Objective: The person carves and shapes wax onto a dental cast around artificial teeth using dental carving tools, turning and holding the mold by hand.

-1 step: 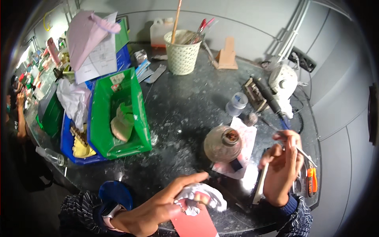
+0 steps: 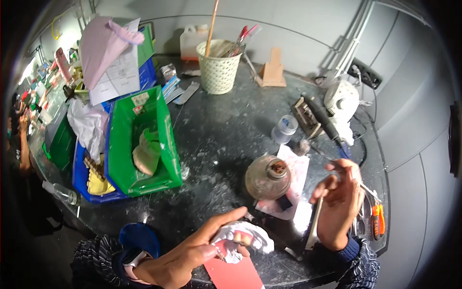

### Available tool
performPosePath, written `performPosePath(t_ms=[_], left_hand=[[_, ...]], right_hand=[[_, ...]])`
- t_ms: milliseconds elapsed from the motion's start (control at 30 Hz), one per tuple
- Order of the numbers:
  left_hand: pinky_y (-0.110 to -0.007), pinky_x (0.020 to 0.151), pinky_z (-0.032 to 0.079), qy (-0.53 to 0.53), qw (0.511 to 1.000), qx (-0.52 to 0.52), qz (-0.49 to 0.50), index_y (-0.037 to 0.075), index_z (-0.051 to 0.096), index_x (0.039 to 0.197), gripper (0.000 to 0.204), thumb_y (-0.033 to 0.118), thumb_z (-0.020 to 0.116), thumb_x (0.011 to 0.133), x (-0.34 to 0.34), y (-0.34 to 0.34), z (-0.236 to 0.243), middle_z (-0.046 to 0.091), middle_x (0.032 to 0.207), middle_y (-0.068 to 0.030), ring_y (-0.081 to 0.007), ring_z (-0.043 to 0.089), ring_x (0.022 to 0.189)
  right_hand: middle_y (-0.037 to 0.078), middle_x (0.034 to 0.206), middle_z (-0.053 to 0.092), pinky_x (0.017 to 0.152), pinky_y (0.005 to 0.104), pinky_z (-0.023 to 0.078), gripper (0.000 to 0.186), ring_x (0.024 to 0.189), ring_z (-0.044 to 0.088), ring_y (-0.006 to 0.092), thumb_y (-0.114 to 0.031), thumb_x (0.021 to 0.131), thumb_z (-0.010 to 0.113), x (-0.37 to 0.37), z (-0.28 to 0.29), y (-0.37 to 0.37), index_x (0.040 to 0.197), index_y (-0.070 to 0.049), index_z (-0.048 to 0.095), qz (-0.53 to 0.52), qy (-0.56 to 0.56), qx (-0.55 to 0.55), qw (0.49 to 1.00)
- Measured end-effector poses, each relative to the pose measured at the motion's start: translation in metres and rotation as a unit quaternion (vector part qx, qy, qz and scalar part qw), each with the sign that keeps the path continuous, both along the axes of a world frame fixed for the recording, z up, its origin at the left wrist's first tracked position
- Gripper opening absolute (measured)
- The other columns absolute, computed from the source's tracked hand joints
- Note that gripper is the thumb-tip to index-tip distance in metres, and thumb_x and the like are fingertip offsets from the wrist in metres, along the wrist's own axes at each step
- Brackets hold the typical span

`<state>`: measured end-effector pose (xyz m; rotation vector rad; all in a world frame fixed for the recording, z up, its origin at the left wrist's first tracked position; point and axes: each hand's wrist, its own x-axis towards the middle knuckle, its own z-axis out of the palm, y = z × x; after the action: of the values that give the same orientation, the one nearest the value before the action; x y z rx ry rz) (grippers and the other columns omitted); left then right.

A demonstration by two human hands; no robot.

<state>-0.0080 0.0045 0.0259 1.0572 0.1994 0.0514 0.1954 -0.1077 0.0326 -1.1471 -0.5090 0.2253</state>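
Note:
My left hand [image 2: 190, 255] is closed around a white plaster dental model [image 2: 260, 236] with pink wax and a few artificial teeth on it. Below it, a flat red wax sheet [image 2: 236, 274] lies at the bench's near edge. On the right, my right hand [image 2: 337, 212] is raised, palm turned inward and fingers partly curled. A thin metal instrument [image 2: 369, 190] sticks out behind its fingers; most of it is hidden by the hand. Between the hands and farther off stands a round glass burner [image 2: 267, 180] with a rusty-looking top, on a pink-stained paper [image 2: 294, 173].
Left of centre stands a green bin [image 2: 168, 144], beside a blue bin [image 2: 82, 183] with a yellow model. Behind are a white woven basket [image 2: 219, 74] of tools and a wooden stand [image 2: 273, 72]. A handpiece [image 2: 325, 123] and orange-handled tool [image 2: 378, 221] are at right.
The whole view has shifted slightly. My right hand's fingers have moved a little, and the dental model is tilted slightly differently in my left hand, a fingertip now showing beneath it.

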Motion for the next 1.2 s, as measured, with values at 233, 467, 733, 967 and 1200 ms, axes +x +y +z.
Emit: performPosePath(t_ms=[233,467,733,967,1200], left_hand=[[-0.043,0.098,0.034,0.03,0.996,-0.07,0.051,0.003,0.005,0.136,0.055,0.017,0.032,0.091,0.007,-0.001,0.014,0.027,0.134,-0.0204,-0.036,0.034,0.122],[-0.041,0.096,0.038,-0.046,0.997,-0.068,0.015,0.002,0.012,0.132,0.05,0.013,0.036,0.09,0.007,0.003,0.005,0.02,0.136,-0.0215,-0.04,0.024,0.125],[-0.043,0.098,0.036,0.021,0.998,-0.052,0.037,-0.001,0.017,0.127,0.056,0.006,0.044,0.078,0.005,0.001,0.005,0.029,0.127,-0.0222,-0.0319,0.036,0.119],[-0.042,0.096,0.039,0.035,0.996,-0.053,0.069,-0.002,0.021,0.123,0.055,0.009,0.047,0.076,0.002,-0.003,0.001,0.037,0.119,-0.0215,-0.0273,0.041,0.114],[-0.042,0.097,0.036,0.011,0.997,-0.02,0.068,-0.001,0.024,0.119,0.052,0.01,0.049,0.074,0.002,-0.002,-0.007,0.039,0.117,-0.0204,-0.0249,0.043,0.111]], right_hand=[[0.014,0.081,0.056,0.035,0.0216,0.041,0.018,0.044,0.054,0.0148,-0.018,0.09,0.047,-0.003,-0.003,0.002,0.093,-0.001,0.045,0.023,-0.015,-0.01,1.0],[0.005,0.069,0.049,0.035,0.0214,0.04,0.012,0.044,0.05,0.0116,-0.014,0.087,0.051,-0.005,-0.008,0.003,0.084,-0.002,0.048,0.018,-0.022,-0.089,0.996],[0.014,0.074,0.055,0.039,0.0262,0.046,0.01,0.047,0.054,0.0158,-0.007,0.087,0.049,0.001,-0.01,0.0,0.09,0.001,0.045,0.04,0.004,-0.028,0.999],[0.014,0.074,0.054,0.041,0.0268,0.046,0.008,0.048,0.055,0.0177,-0.001,0.084,0.049,0.0,-0.014,0.003,0.09,0.001,0.044,0.03,0.001,-0.009,1.0],[0.013,0.075,0.055,0.045,0.0276,0.048,0.01,0.052,0.057,0.0175,0.0,0.083,0.051,0.001,-0.013,0.002,0.089,0.001,0.044,0.035,-0.008,-0.016,0.999]])
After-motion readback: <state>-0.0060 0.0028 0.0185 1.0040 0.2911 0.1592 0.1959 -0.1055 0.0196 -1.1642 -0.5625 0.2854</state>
